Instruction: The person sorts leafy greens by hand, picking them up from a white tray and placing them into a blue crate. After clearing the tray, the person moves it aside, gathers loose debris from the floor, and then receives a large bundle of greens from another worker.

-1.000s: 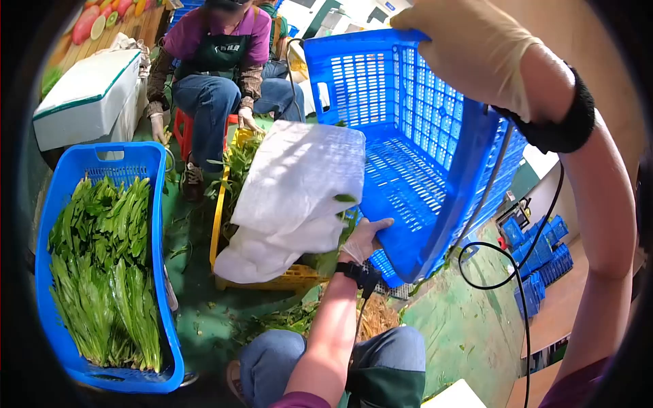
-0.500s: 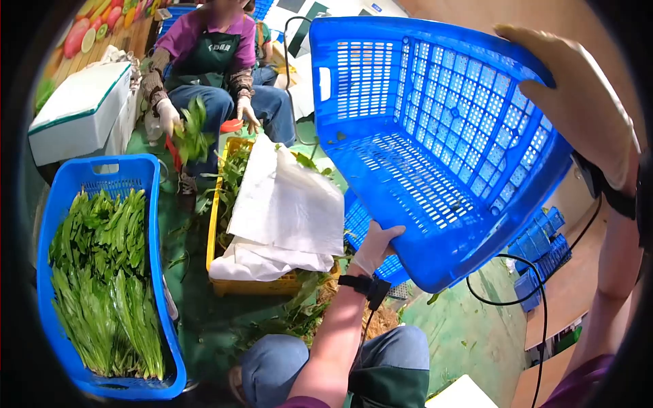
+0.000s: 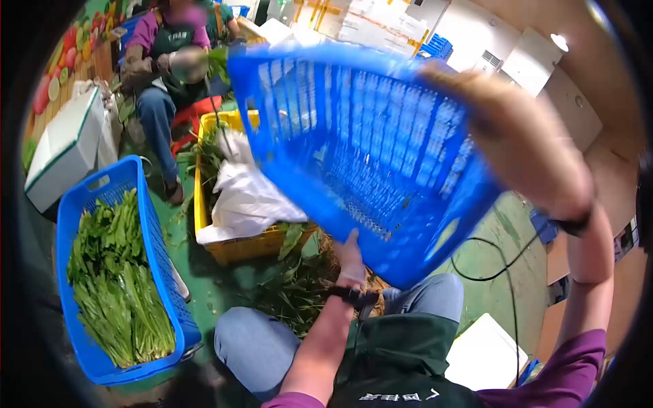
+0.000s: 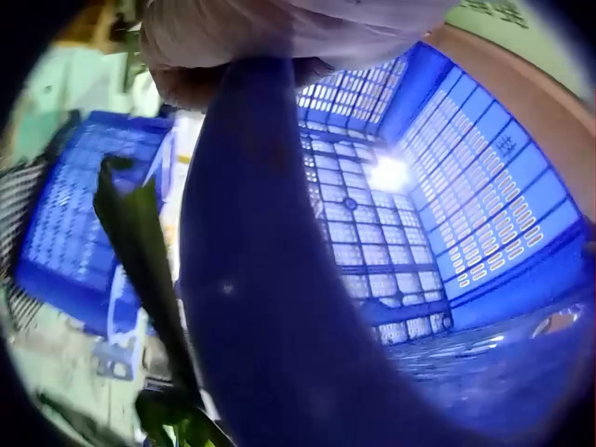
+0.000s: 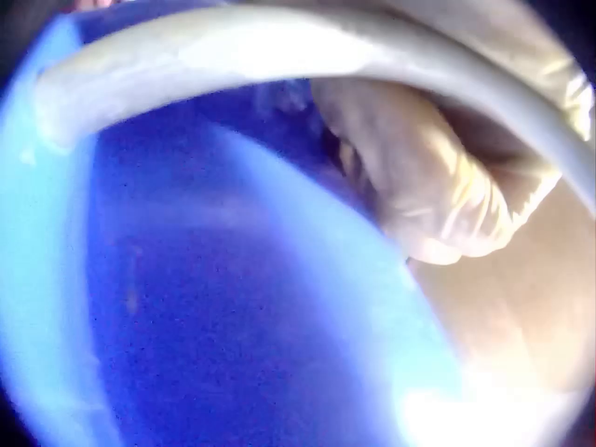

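An empty blue crate (image 3: pixel 401 156), blurred in the head view, is tilted in the air between both hands. My gloved left hand (image 3: pixel 349 262) grips its lower near rim; in the left wrist view the left hand (image 4: pixel 289 37) has its fingers curled over the rim (image 4: pixel 270 233). My gloved right hand (image 3: pixel 517 136) holds the upper right rim, and in the right wrist view the right hand (image 5: pixel 419 168) curls round the edge. A white cloth (image 3: pixel 252 204) lies over greens in a yellow crate (image 3: pixel 262 248) beside the lifted crate.
Another blue crate (image 3: pixel 187 333) with leafy greens (image 3: pixel 122 292) stands at left, near a white foam box (image 3: pixel 64 153). A seated person (image 3: pixel 166 54) is at the upper left. Loose greens (image 3: pixel 292 292) lie on the floor. A black cable (image 3: pixel 510 272) loops at right.
The blue crate has swung left and closer to my lap, partly over the yellow crate, with both hands still on it. The seated person's gloved hand has risen with greens.
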Demonstrator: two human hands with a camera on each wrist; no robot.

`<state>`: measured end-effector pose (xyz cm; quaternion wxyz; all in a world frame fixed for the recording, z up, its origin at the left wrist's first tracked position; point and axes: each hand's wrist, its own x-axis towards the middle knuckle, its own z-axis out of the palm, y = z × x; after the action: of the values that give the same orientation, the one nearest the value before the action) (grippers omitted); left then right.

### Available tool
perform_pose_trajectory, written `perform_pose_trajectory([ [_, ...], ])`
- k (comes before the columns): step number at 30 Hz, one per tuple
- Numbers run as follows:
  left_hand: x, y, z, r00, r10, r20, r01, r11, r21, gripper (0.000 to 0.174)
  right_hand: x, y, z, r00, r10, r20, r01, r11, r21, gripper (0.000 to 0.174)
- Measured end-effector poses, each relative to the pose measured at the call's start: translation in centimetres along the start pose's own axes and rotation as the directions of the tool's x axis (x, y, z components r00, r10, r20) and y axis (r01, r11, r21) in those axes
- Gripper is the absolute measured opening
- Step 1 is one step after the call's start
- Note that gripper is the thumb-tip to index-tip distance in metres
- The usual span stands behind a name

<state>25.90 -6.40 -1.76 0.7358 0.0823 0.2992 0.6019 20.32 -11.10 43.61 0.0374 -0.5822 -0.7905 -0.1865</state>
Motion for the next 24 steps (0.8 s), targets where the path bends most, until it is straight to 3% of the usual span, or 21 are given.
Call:
perform_pose_trajectory([
  [1,0.1,-0.6,0.6,0.999,-0.002,-0.043,0.006,0.995,0.099,0.037,0.5,1.0,0.4,0.945,-0.029,0.325,0.168,0.897,-0.409,0.055],
  [2,-1.8,2.6,2.6,0.998,-0.041,0.045,0.045,0.994,-0.097,0.037,-0.6,0.5,0.1,0.984,-0.177,0.036,0.179,0.937,-0.3,0.053],
  [3,-4.0,5.8,4.0,0.987,-0.073,0.144,0.111,0.956,-0.273,0.037,-1.3,0.7,-2.8,0.96,-0.279,0.016,0.272,0.92,-0.283,0.05],
  [4,-3.2,4.0,1.7,0.985,-0.049,0.167,0.087,0.969,-0.23,0.037,-3.4,1.5,-1.8,0.972,-0.233,-0.009,0.226,0.95,-0.213,0.049],
  [6,-1.3,1.7,-1.1,0.991,0.025,0.131,-0.034,0.997,0.072,0.037,-5.8,2.2,-1.8,0.983,-0.177,-0.04,0.17,0.975,-0.143,0.049],
  [11,-2.9,2.4,3.0,0.99,0.001,0.143,-0.014,0.996,0.089,0.036,-8.9,5.8,-4.8,0.947,-0.2,-0.25,0.154,0.969,-0.193,0.045],
  [13,-3.3,2.5,3.0,0.964,0.181,0.193,-0.215,0.961,0.176,0.033,-10.8,7.4,-4.3,0.91,-0.176,-0.374,0.111,0.976,-0.189,0.042],
  [15,-5.0,3.3,3.6,0.906,0.113,0.408,-0.171,0.979,0.107,0.032,-12.5,9.5,-4.1,0.87,-0.167,-0.464,0.047,0.965,-0.259,0.039],
  [17,-7.3,4.7,5.4,0.866,-0.042,0.498,-0.065,0.979,0.196,0.04,-14.5,11.6,-4.8,0.848,-0.149,-0.509,0.032,0.972,-0.231,0.037],
  [18,-8.1,4.9,5.7,0.836,-0.041,0.547,-0.15,0.942,0.301,0.039,-16.4,11.8,-4.8,0.884,0.089,-0.459,-0.151,0.983,-0.1,0.041],
  [19,-8.0,4.4,6.1,0.822,-0.088,0.562,-0.128,0.934,0.333,0.039,-16.5,14.3,-4.8,0.748,-0.282,-0.601,0.219,0.959,-0.178,0.035],
  [21,-8.6,3.1,8.4,0.783,-0.069,0.618,-0.201,0.912,0.357,0.045,-21.5,16.2,-5.8,0.787,-0.118,-0.606,0.068,0.992,-0.104,0.04],
  [22,-10.3,2.5,9.8,0.727,-0.081,0.682,-0.293,0.861,0.415,0.05,-25.5,17.2,-5.8,0.769,0.104,-0.631,-0.067,0.994,0.083,0.039],
  [23,-11.1,1.1,11.0,0.712,-0.097,0.695,-0.304,0.85,0.43,0.05,-29.0,18.6,-5.2,0.753,0.127,-0.645,-0.091,0.992,0.09,0.039],
  [24,-12.0,-0.5,12.1,0.721,-0.063,0.691,-0.345,0.831,0.436,0.052,-32.6,19.9,-4.4,0.656,0.199,-0.728,-0.147,0.98,0.135,0.039],
])
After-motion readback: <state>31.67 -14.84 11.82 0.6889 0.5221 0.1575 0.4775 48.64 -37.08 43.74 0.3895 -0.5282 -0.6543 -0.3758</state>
